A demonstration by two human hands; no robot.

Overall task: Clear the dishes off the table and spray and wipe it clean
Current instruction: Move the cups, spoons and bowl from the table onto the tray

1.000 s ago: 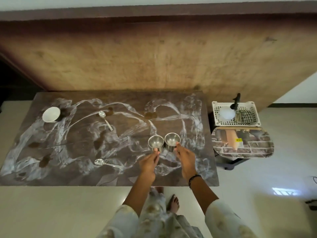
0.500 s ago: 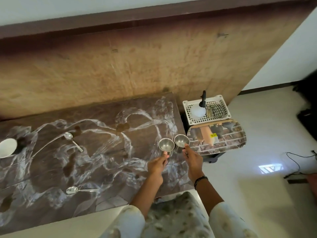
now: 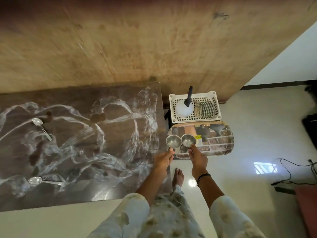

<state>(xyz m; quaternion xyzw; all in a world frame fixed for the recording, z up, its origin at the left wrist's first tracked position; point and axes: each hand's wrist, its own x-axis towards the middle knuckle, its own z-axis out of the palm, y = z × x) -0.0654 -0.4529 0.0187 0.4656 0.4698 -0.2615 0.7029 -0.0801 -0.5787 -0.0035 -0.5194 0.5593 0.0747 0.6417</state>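
**Two cups held over the side tray, spoons not yet cleared**

Nearest: left hand (image 3: pixel 163 158) pinches the rim of the left steel cup (image 3: pixel 173 141), thumb on the near edge. Right hand (image 3: pixel 199 159) pinches the right steel cup (image 3: pixel 188 140) the same way. Cups sit side by side, rims touching or very nearly, can't tell which. Both are past the table's right edge, over the near-left corner of the patterned tray (image 3: pixel 221 145). Can't tell if the bases are down on the tray or just above it

Step in hand, my read: clearing dishes, cup drop-off. Next move needs both cups set flat on the tray, clear of its raised lip, then both pinches let go

Left of the hands, the table (image 3: pixel 120 169) carries two spoons: near spoon (image 3: pixel 36 180) at the front left, far spoon (image 3: pixel 40 125) further back. Both need a trip too

Beyond the tray, touching its far edge: white basket (image 3: pixel 215 107) holding the spray bottle (image 3: pixel 184 109) and a checked cloth (image 3: pixel 204 109). Spray and wipe come after the spoons are off, since anything on the top blocks the wipe
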